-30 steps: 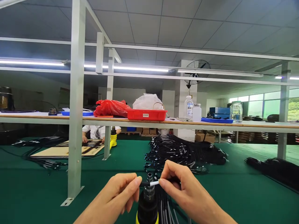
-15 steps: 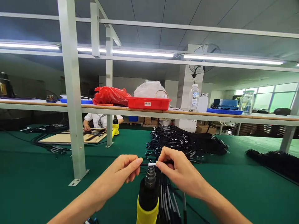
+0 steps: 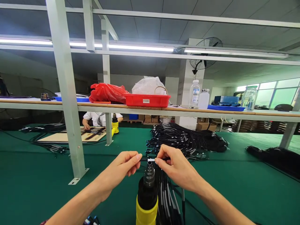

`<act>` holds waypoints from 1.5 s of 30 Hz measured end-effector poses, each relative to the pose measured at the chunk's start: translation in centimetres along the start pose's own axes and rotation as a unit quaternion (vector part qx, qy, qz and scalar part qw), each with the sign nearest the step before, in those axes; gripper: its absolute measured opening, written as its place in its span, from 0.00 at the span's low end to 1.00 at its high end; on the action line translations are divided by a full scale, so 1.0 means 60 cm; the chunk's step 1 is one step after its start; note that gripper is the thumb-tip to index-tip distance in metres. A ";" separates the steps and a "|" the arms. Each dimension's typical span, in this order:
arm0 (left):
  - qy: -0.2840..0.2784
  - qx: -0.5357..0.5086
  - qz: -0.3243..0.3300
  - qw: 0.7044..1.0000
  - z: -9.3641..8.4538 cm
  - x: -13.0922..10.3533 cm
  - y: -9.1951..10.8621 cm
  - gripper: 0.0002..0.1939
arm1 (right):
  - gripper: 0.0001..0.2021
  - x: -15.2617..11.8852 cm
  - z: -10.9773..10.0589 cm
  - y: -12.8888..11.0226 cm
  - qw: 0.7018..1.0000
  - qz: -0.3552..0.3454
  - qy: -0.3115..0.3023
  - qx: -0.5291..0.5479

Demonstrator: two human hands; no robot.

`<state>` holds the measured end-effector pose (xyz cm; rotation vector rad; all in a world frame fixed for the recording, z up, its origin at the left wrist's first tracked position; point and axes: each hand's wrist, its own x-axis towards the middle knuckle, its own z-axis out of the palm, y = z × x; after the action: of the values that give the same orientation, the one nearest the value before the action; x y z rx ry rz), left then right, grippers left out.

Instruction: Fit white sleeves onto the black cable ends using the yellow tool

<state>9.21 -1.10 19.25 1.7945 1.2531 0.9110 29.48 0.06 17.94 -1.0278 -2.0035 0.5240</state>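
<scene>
A thin black cable with a white sleeve (image 3: 151, 160) is stretched level between my two hands. My left hand (image 3: 125, 165) pinches its black part on the left. At the right end of the white sleeve, my right hand (image 3: 174, 164) grips with thumb and forefinger. Directly below the sleeve stands the nozzle of a yellow and black heat gun (image 3: 147, 200), pointing upward. Whether the nozzle touches the sleeve I cannot tell. Black cables with grey sleeves (image 3: 168, 200) lie just right of the heat gun.
A large bundle of black cables (image 3: 182, 137) lies behind my hands, another (image 3: 269, 159) at the right. A metal post (image 3: 67, 93) rises at left. Overhead, a shelf (image 3: 140, 110) bears a red bin (image 3: 147, 100) and bottles. Across the table, a person (image 3: 93, 118) sits near a second yellow heat gun (image 3: 115, 125).
The view has tilted and shifted slightly, so the scene sits a little higher. The white sleeve now appears slightly higher above the nozzle's tip. Both hands keep their grip.
</scene>
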 end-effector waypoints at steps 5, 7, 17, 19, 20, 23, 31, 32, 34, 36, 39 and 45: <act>-0.004 -0.002 0.003 1.000 -0.002 0.003 -0.005 0.24 | 0.07 0.001 0.002 0.003 1.000 -0.001 -0.004 -0.003; -0.007 -0.001 0.001 1.000 -0.004 0.004 -0.006 0.23 | 0.08 0.002 0.003 0.004 1.000 -0.004 -0.005 -0.003; -0.001 0.002 -0.004 1.000 -0.002 0.004 -0.008 0.23 | 0.07 0.003 0.008 0.006 1.000 -0.001 -0.006 -0.012; -0.002 0.002 -0.001 1.000 -0.002 0.003 -0.007 0.22 | 0.07 0.003 0.008 0.007 1.000 -0.003 -0.007 -0.012; -0.002 0.003 0.001 1.000 -0.003 0.003 -0.006 0.22 | 0.07 0.002 0.008 0.007 1.000 -0.003 -0.008 -0.013; -0.011 0.004 0.005 1.000 -0.005 0.002 -0.006 0.22 | 0.07 0.002 0.008 0.008 1.000 -0.002 -0.008 -0.018; -0.035 -0.002 0.019 0.999 -0.013 0.002 -0.017 0.18 | 0.08 0.003 -0.004 0.006 0.999 0.009 -0.022 -0.040; -0.035 0.001 0.020 0.999 -0.014 0.002 -0.017 0.18 | 0.09 0.002 -0.007 0.004 0.998 0.009 -0.027 -0.049; -0.030 0.020 0.011 0.999 -0.014 0.002 -0.015 0.20 | 0.12 0.001 -0.011 0.001 0.998 0.003 -0.033 -0.062; -0.015 0.045 -0.006 0.999 -0.012 0.002 -0.011 0.25 | 0.12 0.000 -0.012 -0.003 0.997 -0.003 -0.030 -0.064; 0.002 0.063 -0.022 0.998 -0.009 0.002 -0.006 0.30 | 0.11 0.001 -0.012 -0.007 0.998 -0.007 -0.027 -0.061; -0.002 0.071 -0.006 0.997 -0.009 0.007 -0.008 0.27 | 0.10 0.003 -0.011 -0.006 0.998 -0.014 -0.020 -0.054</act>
<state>8.66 -0.48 19.10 1.8957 1.3536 0.8292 29.76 0.01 18.65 -1.0608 -2.0986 0.4283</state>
